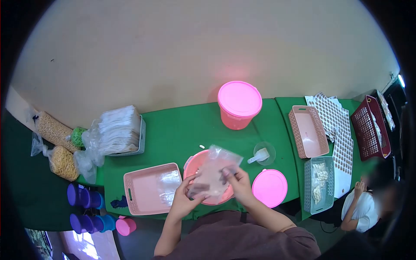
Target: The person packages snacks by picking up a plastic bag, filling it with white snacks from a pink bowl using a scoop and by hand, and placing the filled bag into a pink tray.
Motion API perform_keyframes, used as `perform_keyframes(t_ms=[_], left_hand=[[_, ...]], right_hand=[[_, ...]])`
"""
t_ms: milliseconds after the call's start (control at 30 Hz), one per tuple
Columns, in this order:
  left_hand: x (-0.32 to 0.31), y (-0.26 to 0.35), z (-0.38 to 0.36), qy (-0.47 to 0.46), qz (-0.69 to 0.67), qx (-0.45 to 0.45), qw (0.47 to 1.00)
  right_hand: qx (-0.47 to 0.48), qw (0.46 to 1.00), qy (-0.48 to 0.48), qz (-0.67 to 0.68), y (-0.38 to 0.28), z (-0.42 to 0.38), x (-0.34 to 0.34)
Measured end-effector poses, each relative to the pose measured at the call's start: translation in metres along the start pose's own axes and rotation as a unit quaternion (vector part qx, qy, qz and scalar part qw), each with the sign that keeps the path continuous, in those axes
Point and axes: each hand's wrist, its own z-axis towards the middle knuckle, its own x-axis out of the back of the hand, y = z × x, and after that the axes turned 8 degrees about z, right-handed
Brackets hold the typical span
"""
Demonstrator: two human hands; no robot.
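Note:
A clear plastic bag (212,175) is spread between my two hands over an open pink tub (189,167). Fingers of my left hand (187,197) grip its lower left side, and my right hand (237,184) pinches its right side with the thumb on top. The bag looks flat, and the tub shows through it. Some white pieces are visible inside the tub, though the bag and hands hide most of it. One white piece (202,147) lies on the green cloth behind the tub. To the right, a white scoop (259,156) rests in a clear bowl (271,152).
A pink basket (130,207) with clear bags stands left; a pink lid (269,188) lies right. Behind is a lidded pink bucket (239,104). A grey basket (330,180) holds filled packs beside printed sheets (342,151). A person (362,208) sits at the far right.

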Motion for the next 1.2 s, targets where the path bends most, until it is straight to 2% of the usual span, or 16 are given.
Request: perform_keyframes(t_ms=[67,133,200,233,267,333,367,433,467,533,700,767,833,967,1100,1200], left_hand=[[-0.001,-0.012,0.004,-0.009,-0.031,0.030,0.999],[-0.010,-0.021,0.006,0.063,-0.066,0.021,0.996],[-0.013,-0.024,0.007,0.101,-0.066,0.021,0.992],[-0.014,-0.025,0.007,0.134,-0.067,0.019,0.989],[-0.012,-0.027,0.008,0.136,-0.068,0.021,0.988],[-0.009,-0.029,0.010,0.156,-0.055,0.022,0.986],[-0.010,-0.030,0.010,0.158,-0.056,0.024,0.986],[-0.014,-0.027,0.011,0.163,-0.036,0.023,0.986],[-0.017,-0.030,0.011,0.164,-0.036,0.024,0.985],[-0.023,-0.035,0.013,0.149,-0.017,0.016,0.988],[-0.025,-0.047,0.018,0.160,-0.028,0.042,0.986],[-0.027,-0.043,0.019,0.141,0.044,0.030,0.989],[-0.029,-0.038,0.024,0.148,0.026,0.030,0.988],[-0.026,-0.042,0.027,0.142,0.045,0.013,0.989],[-0.033,-0.030,0.028,0.148,0.039,-0.007,0.988],[-0.041,-0.028,0.030,0.190,0.062,-0.078,0.977]], right_hand=[[-0.005,0.992,0.106,0.066,0.003,0.007,0.006],[-0.035,0.994,0.077,0.069,0.007,0.004,0.007],[0.103,0.979,0.176,-0.004,0.011,0.000,-0.003],[0.118,0.968,0.186,-0.120,0.016,-0.005,0.004],[0.115,0.969,0.185,-0.120,0.019,-0.010,0.008],[0.253,0.904,0.091,-0.332,0.013,-0.015,0.004],[0.250,0.905,0.088,-0.332,0.009,-0.016,0.002],[0.259,0.858,-0.089,-0.435,-0.002,-0.019,-0.011],[0.258,0.858,-0.091,-0.434,0.003,-0.020,-0.012],[0.184,0.914,-0.092,-0.351,0.017,-0.020,-0.012],[0.125,0.942,-0.106,-0.295,0.026,-0.016,0.000],[0.099,0.950,-0.111,-0.274,0.027,-0.016,-0.001],[0.177,0.917,-0.076,-0.350,0.025,-0.018,-0.007],[0.216,0.893,-0.096,-0.383,0.035,-0.013,0.006],[0.202,0.902,0.005,-0.382,0.022,-0.005,0.001],[0.229,0.891,0.083,-0.383,0.016,0.003,-0.015]])
